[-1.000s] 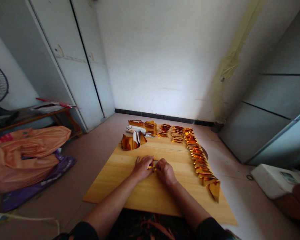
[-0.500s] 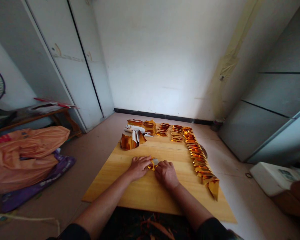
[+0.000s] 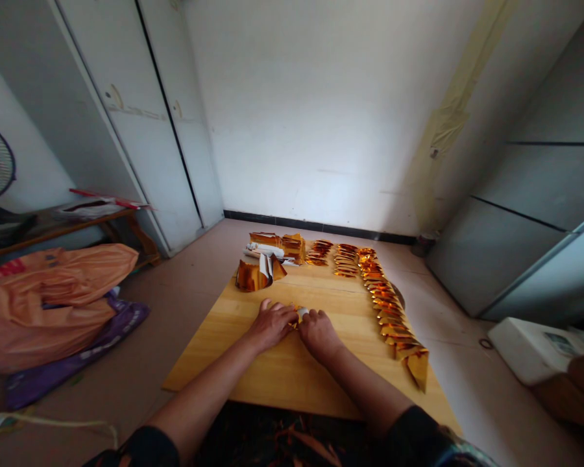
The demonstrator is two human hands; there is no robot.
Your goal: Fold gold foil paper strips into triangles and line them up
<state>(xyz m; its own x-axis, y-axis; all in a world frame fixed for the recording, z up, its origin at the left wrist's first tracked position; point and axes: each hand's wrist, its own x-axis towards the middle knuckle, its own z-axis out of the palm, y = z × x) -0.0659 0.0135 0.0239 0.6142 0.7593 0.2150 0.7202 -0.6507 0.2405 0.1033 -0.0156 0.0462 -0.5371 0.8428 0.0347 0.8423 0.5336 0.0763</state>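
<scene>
Both hands meet low over a wooden board [image 3: 214,366], and the grip is taken as the reference for all positions below. The left hand [image 3: 273,325] has its fingers curled down at the left of a small gold-and-white paper piece [image 3: 302,313]. The right hand [image 3: 320,334], knuckles bent, pinches the same piece from the right. The piece is located directly between the two sets of fingertips, close to the board; most of it is covered by the fingers, and the position of the thumbs cannot be determined.

Beyond the grip and to its left stands a curved gold sheet stack [image 3: 251,277]. Behind that stack lies a white roll [image 3: 267,251], with a gold paper bundle [image 3: 293,249] just to the right of it. Beyond the grip and slightly right are a short row of folded pieces [image 3: 318,253] and, next to it, a second short row [image 3: 345,261]. To the right of the grip, well apart from it, a long row of folded gold pieces [image 3: 387,308] runs down the board toward the near edge. Far left of the grip, on the floor, an orange bag [image 3: 43,292] overlaps a purple bag [image 3: 78,359].
</scene>
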